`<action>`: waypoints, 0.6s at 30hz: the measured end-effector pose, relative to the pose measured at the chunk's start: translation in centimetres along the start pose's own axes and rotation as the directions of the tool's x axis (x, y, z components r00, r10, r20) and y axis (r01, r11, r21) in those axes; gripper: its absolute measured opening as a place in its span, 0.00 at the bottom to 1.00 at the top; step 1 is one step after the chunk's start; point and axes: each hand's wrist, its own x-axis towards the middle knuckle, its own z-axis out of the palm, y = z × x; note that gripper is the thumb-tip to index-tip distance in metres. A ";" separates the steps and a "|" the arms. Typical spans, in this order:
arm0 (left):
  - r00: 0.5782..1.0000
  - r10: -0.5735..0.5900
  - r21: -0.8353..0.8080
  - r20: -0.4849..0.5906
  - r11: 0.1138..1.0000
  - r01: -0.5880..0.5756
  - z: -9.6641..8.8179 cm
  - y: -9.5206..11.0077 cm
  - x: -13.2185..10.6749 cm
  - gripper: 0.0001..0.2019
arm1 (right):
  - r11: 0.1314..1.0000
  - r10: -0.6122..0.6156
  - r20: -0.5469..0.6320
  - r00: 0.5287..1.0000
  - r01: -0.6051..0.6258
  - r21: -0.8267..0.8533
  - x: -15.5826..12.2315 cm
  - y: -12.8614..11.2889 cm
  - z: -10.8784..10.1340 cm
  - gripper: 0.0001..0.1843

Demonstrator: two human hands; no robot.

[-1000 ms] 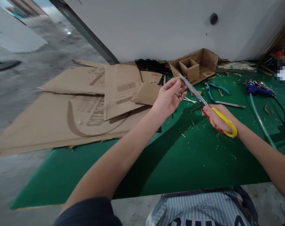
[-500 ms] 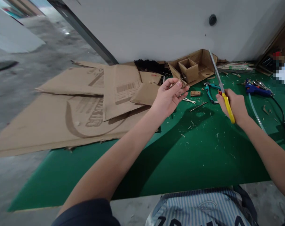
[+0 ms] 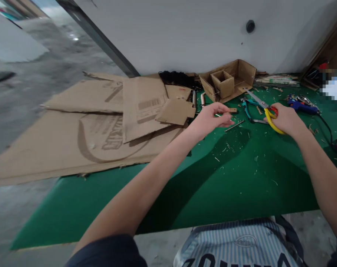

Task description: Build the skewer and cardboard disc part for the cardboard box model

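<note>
My right hand is closed around the handles of scissors with yellow and red grips. The scissor blades point up and left, lower over the table, close to teal-handled pliers. My left hand hovers over the table, its fingers curved and apart, with nothing visible in them. Just beyond its fingertips lies a small brown block. A thin metal rod rests to its right. Behind both hands stands an open cardboard structure with a small square cardboard box inside.
Flat cardboard sheets cover the left of the green table, overhanging its edge. At right lie a blue glue gun and its cord. A bundle of thin sticks sits along the white wall. Small scraps are scattered about.
My left hand has let go of a small cardboard piece and moved slightly right and down. The scissors have swung lower, with their blades tilting further left.
</note>
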 end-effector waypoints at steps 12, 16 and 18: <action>0.895 -0.160 0.786 0.416 0.559 -0.265 -0.9 -0.1 -0.6 0.08 | 0.949 -0.197 0.096 0.976 0.215 -0.232 2.9 0.0 -0.6 0.37; 0.928 -0.124 0.867 0.350 0.419 -0.271 -0.9 -0.2 -0.6 0.09 | 0.910 -0.282 -0.009 0.959 0.265 -0.320 3.6 1.2 0.6 0.33; 0.928 -0.129 0.884 0.349 0.373 -0.280 -0.7 0.0 -0.7 0.10 | 0.899 -0.310 -0.055 0.949 0.274 -0.343 3.8 1.8 1.4 0.29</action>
